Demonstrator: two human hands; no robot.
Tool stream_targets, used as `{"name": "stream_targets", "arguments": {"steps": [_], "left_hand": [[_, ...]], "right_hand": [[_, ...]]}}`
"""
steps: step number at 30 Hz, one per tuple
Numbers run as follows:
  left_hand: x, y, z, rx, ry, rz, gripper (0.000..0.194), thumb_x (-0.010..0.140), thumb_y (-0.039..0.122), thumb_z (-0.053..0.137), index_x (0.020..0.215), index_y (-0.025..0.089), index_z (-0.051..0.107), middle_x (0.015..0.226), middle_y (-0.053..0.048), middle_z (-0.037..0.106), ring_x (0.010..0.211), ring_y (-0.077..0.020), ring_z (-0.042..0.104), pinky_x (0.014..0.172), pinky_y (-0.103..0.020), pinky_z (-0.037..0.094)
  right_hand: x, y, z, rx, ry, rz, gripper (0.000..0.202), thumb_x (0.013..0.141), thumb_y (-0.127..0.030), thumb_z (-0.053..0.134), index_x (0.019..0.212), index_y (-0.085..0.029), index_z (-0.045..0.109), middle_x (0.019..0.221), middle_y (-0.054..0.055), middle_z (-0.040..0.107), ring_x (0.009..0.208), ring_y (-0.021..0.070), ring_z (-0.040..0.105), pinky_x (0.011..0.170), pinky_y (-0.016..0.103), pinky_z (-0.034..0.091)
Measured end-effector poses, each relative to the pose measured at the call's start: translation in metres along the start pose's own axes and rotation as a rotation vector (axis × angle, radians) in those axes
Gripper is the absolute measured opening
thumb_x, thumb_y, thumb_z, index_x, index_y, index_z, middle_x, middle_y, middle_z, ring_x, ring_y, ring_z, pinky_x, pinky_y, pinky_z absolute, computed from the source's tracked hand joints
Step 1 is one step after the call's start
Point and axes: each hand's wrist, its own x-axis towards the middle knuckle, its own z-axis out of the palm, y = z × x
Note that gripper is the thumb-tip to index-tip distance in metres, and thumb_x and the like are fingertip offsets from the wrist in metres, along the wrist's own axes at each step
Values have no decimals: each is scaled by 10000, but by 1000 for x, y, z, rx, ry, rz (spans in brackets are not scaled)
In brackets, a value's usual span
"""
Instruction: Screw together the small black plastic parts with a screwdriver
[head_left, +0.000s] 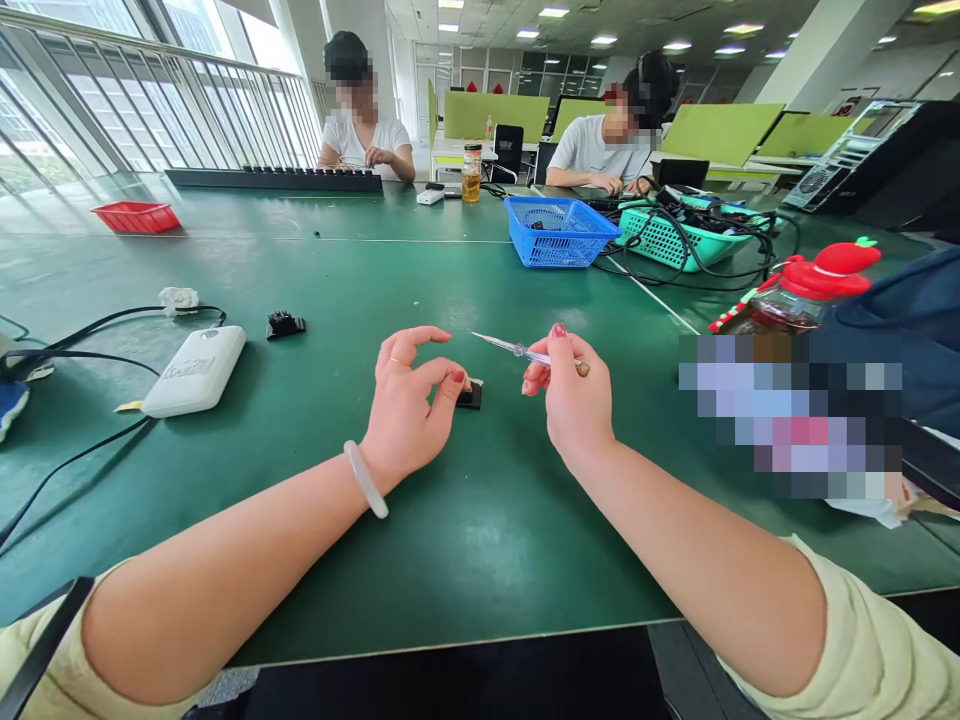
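Note:
My left hand [411, 405], a pale bangle on its wrist, is closed in a pinch at a small black block [470, 398] on the green table. The thumb and a fingertip meet at the block's left edge, and another finger stretches out above. The fingers hide part of the block. In my right hand [579, 395] is a slim screwdriver [520, 350] with a clear handle, its thin pointed tip aimed left, above the block and apart from it. Farther left lies a small black part [285, 324] with a bumpy top.
A white box-shaped device [196, 371] with black cables lies left. Farther back are a red tray [136, 217], a long black strip [274, 180], a blue basket [562, 233] and a green basket [686, 238] with cables. A red-lidded bottle [806, 290] stands right. Two people sit opposite.

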Motion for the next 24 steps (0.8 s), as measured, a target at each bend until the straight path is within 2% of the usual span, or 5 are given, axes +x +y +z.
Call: {"name": "stream_targets", "arguments": {"steps": [6,9,12,15,24], "left_hand": [[0,-8,4,16,-111,-140,307,990,244,476,830,204,735,1282,-102,568,1239,-297,477,1023,-498,466],[1,-10,5,13,-132,-175,294,986,254,491,860,209,753,1286,-103,570,1241,-296,483,1026,-494,470],[1,-11,7,4,-133,-196,259,970,259,529,861,219,760,1290,-96,570,1243,-295,490,1033,-492,473],[0,-11,7,-20,-130,-190,224,952,252,563,852,231,763,1295,-89,569,1244,-294,494,1006,-476,492],[0,-7,6,-108,-150,-223,225,936,278,583,806,227,759,1305,-83,577,1253,-286,509,1019,-471,494]], "right_hand": [[-3,-2,1,-63,-127,-20,412,884,-598,634,742,-211,636,581,-33,591,508,102,587,535,238,512],[-6,-4,1,-122,-202,-110,311,835,-531,719,832,-223,675,698,-21,663,601,119,647,616,256,550],[-8,-3,1,-163,-277,-195,246,881,-477,675,957,-247,716,834,-4,720,672,128,686,700,284,575],[-10,-1,2,-186,-337,-194,226,925,-425,611,971,-250,747,796,-6,723,622,119,667,681,282,573],[-14,-1,5,-280,-372,-180,128,844,-339,697,821,-240,773,727,-12,724,577,119,589,599,261,481]]}}
